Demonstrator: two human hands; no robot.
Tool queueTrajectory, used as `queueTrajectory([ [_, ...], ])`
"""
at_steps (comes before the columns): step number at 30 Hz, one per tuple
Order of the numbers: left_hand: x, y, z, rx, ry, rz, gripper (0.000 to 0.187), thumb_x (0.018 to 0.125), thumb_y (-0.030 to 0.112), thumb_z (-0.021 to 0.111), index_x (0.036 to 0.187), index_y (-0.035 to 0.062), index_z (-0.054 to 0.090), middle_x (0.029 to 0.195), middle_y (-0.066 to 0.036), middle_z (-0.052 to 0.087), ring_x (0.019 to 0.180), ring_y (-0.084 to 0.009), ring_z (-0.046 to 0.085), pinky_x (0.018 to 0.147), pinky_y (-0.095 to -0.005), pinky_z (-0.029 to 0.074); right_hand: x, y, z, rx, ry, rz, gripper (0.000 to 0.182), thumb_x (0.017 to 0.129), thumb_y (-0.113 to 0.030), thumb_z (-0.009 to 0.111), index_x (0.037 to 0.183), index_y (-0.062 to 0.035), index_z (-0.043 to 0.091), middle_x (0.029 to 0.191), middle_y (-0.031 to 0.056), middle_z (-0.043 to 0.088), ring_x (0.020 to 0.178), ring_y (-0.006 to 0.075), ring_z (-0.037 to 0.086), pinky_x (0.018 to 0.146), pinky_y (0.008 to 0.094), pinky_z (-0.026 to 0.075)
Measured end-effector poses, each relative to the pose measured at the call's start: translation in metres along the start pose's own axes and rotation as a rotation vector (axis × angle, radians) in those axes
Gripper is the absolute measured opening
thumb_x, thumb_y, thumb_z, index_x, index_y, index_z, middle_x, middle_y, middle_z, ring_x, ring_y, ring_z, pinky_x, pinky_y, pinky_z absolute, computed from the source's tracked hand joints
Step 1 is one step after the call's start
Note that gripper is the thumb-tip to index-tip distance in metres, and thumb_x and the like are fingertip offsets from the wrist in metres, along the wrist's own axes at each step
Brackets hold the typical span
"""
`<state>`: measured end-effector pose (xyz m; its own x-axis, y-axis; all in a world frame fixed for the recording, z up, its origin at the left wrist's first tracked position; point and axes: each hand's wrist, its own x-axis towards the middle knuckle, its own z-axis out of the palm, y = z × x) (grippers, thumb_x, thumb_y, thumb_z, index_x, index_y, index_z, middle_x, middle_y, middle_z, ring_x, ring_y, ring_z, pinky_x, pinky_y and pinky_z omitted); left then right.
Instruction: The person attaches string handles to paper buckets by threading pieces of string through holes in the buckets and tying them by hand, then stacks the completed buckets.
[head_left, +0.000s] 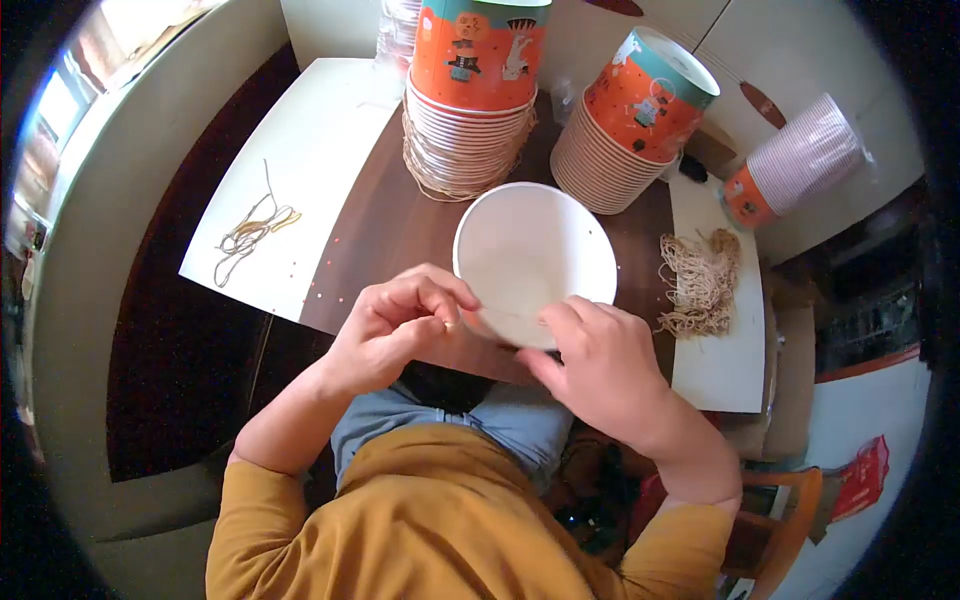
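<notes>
Brown tabletop [385, 235]; white tub [535, 240] at right hand [608, 362]; left hand [400, 322] beside it

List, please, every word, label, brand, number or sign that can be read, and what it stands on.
No text is readable.
Round orange-and-teal paper buckets: cartoon figures show; any lettering is too small to read.
Crumpled red plastic bag: any print is too blurred.

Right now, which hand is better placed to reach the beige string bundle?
Probably the right hand; the beige string bundle lies off to its right, with the left hand farther away.
</notes>
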<state>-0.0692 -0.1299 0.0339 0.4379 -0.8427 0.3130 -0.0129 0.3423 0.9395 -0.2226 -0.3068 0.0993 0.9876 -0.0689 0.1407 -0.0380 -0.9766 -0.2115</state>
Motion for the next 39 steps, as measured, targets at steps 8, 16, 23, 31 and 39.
queueTrajectory([
  [8, 0.008, -0.008, 0.015, -0.045, 0.14, -0.121, 0.013, 0.083, 0.006, 0.066, 0.095, 0.0005, 0.064, 0.088, -0.01, 0.067, 0.079, -0.0143, 0.062, 0.07, -0.0271, 0.05, -0.003, -0.009, 0.047, -0.086, 0.538, -0.022, 0.018, 0.079, -0.016, 0.071, 0.081, -0.0087, 0.055, 0.069, 0.0063, 0.049, 0.06, 0.025, 0.056, 0.054, 0.0372, 0.046],
  [16, 0.003, -0.029, 0.012, 0.795, -0.146, 0.62, 0.039, 0.071, 0.005, 0.073, 0.109, 0.0009, 0.063, 0.099, -0.012, 0.064, 0.083, -0.0277, 0.063, 0.073, -0.0369, 0.052, -0.024, -0.051, 0.077, 0.151, 0.519, -0.16, 0.015, 0.08, -0.009, 0.07, 0.092, -0.0027, 0.063, 0.078, 0.0105, 0.06, 0.064, 0.027, 0.057, 0.057, 0.0357, 0.046],
  [23, 0.001, -0.018, -0.001, 0.97, -0.18, 0.729, 0.034, 0.068, 0.004, 0.069, 0.101, 0.0015, 0.065, 0.095, -0.009, 0.064, 0.073, -0.0217, 0.06, 0.066, -0.033, 0.05, -0.047, -0.028, 0.007, 0.792, -0.115, 0.094, 0.019, 0.082, -0.017, 0.07, 0.087, -0.001, 0.062, 0.085, 0.0128, 0.06, 0.069, 0.0219, 0.062, 0.061, 0.0323, 0.051],
  [31, -0.003, -0.018, -0.005, 0.875, -0.179, 0.578, 0.029, 0.069, -0.001, 0.069, 0.097, 0.0049, 0.064, 0.092, -0.007, 0.066, 0.075, -0.0235, 0.064, 0.068, -0.035, 0.053, -0.048, -0.019, 0.023, 0.648, 0.001, -0.038, 0.013, 0.08, -0.009, 0.07, 0.088, -0.0024, 0.062, 0.083, 0.013, 0.06, 0.075, 0.0308, 0.062, 0.068, 0.0385, 0.05],
  [39, -0.01, -0.017, 0.004, 0.735, -0.04, 0.42, 0.027, 0.072, -0.003, 0.068, 0.097, 0.0067, 0.065, 0.087, -0.007, 0.068, 0.076, -0.0245, 0.066, 0.067, -0.0343, 0.055, 0.015, -0.01, 0.033, -0.045, 0.324, -0.38, 0.022, 0.081, -0.009, 0.061, 0.103, -0.0025, 0.062, 0.081, 0.0081, 0.054, 0.076, 0.0257, 0.058, 0.066, 0.0364, 0.049],
])
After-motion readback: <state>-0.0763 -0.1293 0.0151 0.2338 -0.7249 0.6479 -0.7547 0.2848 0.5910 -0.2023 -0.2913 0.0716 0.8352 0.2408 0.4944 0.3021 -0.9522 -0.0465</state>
